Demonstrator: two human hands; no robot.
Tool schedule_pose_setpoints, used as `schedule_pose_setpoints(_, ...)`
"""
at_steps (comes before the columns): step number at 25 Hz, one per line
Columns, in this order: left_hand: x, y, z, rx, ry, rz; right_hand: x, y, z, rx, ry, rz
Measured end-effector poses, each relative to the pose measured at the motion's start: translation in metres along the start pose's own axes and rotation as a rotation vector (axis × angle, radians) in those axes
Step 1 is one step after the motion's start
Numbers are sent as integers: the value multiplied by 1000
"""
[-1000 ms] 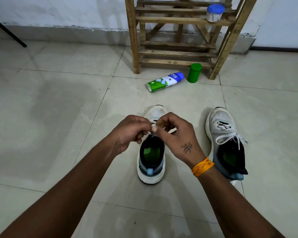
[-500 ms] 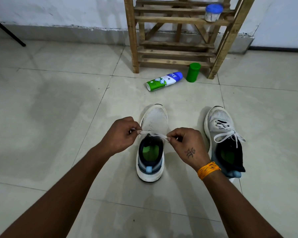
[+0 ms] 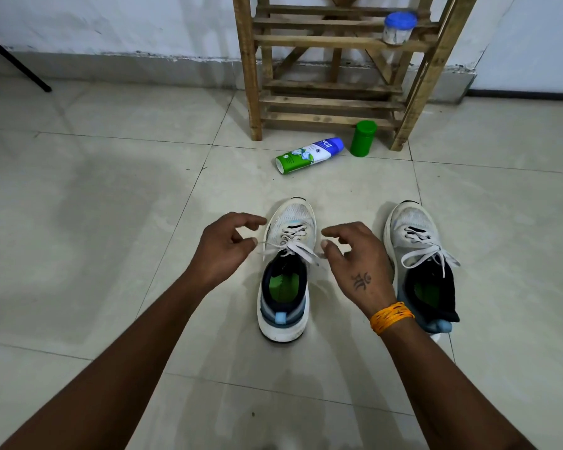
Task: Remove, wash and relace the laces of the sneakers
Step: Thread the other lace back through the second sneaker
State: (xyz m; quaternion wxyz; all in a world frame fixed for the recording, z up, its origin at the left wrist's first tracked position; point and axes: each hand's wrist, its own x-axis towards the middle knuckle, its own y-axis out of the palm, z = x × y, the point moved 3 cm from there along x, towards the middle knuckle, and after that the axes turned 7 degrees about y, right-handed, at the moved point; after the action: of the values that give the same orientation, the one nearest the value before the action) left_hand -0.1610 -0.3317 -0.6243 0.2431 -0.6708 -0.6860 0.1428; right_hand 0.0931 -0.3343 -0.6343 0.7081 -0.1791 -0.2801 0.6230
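both hands have let go of the lace ends since half a second ago and spread apart. left hand (image 3: 223, 246) and right hand (image 3: 355, 258) hover with fingers loose, holding nothing, either side of the near sneaker (image 3: 286, 274) on the tiled floor (image 3: 78, 222). its laces (image 3: 290, 243) sit tied. second sneaker (image 3: 418, 258) is just right, laced too.

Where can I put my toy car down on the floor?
Bare tiles left of the left hand. Crowded around both sneakers, and by the lying bottle and green container at the wooden rack.
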Motion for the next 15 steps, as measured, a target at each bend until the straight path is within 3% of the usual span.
schedule_pose_setpoints(4,-4,5,-28,-122,-75,-109,-6,1,20,101,28,15)
schedule_pose_setpoints(9,-26,28,-51,-89,-152,-157,-21,-18,22,182,170,-31)
schedule_pose_setpoints(15,-49,43,-49,86,-194,-273,-30,-83,-13,-60,277,-274)
